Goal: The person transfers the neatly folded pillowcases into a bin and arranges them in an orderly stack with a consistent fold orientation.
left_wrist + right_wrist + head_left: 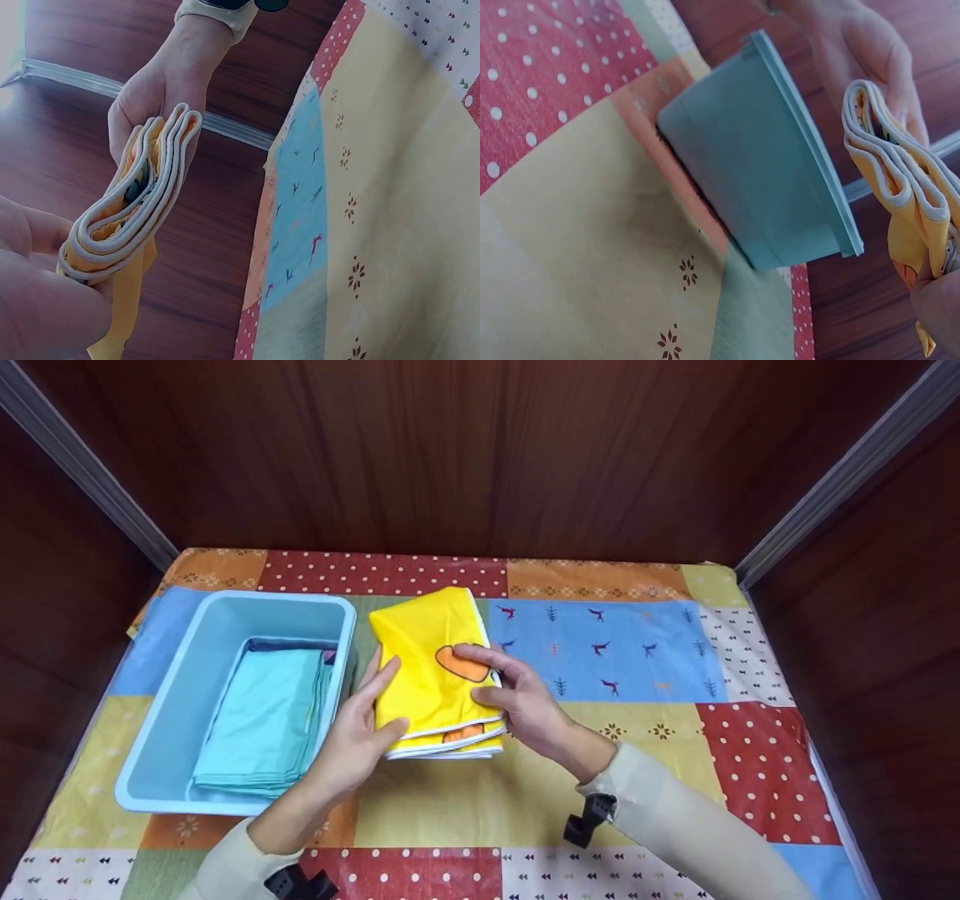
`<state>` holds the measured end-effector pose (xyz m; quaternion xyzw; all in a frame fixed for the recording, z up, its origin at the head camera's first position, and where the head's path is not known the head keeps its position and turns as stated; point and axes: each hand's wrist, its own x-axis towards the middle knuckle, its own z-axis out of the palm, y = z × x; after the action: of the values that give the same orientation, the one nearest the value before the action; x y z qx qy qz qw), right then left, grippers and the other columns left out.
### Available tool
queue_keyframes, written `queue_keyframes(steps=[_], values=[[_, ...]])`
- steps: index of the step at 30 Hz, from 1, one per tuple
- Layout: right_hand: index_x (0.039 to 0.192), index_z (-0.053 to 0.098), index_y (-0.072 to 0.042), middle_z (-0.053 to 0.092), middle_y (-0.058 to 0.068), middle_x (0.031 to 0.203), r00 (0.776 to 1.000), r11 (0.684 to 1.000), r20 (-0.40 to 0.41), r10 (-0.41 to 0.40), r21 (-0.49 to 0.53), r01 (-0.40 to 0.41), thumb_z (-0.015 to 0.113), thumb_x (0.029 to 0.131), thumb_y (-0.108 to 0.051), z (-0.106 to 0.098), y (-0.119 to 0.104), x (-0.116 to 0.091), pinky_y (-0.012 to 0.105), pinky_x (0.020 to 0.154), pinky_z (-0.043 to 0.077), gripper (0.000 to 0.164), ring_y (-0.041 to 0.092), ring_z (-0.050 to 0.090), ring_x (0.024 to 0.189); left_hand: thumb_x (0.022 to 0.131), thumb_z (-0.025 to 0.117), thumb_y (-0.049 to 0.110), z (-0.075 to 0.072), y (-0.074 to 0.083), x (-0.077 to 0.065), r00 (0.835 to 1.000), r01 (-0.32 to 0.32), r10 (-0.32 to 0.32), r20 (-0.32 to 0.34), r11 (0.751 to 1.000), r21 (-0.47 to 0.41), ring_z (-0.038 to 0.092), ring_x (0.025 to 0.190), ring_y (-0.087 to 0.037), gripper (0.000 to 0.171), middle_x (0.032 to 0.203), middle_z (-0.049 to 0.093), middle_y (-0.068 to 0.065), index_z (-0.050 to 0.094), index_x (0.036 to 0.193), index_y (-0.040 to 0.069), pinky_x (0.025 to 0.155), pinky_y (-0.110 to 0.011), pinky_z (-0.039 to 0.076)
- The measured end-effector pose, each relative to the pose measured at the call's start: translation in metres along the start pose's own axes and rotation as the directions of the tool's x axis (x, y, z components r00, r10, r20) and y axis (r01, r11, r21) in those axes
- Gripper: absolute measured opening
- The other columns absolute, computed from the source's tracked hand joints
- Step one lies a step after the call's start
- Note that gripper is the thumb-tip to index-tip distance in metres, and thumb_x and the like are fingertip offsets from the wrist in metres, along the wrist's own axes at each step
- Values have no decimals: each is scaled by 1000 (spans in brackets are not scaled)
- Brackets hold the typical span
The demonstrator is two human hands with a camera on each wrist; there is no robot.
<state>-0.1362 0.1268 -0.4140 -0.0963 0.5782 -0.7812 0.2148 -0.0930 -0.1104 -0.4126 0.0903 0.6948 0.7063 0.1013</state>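
A folded yellow cloth (420, 652) with white piped edges and an orange, dark-outlined print is held up between both hands, over the table. My left hand (358, 739) grips its left side, thumb on the top face near the lower corner. My right hand (534, 706) pinches the right edge, with thumb and forefinger on the print and the other fingers hidden behind. In the left wrist view, the cloth (124, 240) shows several stacked layers edge-on. From the right wrist, its looped folds (900, 172) appear, with a loose corner hanging below.
Left of the cloth stands a light blue plastic basin (300, 619). Inside it lies a folded teal cloth stack (259, 712) over a dark purple cloth (281, 645). A patchwork-patterned tablecloth (600, 802) covers the table. Brown wood-grain panels (450, 457) enclose the back and sides.
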Motion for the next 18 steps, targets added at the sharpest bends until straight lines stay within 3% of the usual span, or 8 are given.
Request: queue_keyframes(steps=[18], values=[[145, 55, -4, 48, 11, 148, 1000, 1000, 24, -15, 9, 14, 49, 95, 10, 26, 4, 10, 36, 98, 54, 52, 26, 61, 115, 96, 56, -14, -28, 7, -10, 999, 39, -39, -19, 999, -16, 12, 153, -12, 76, 171, 5, 6, 25, 162, 7, 105, -25, 44]])
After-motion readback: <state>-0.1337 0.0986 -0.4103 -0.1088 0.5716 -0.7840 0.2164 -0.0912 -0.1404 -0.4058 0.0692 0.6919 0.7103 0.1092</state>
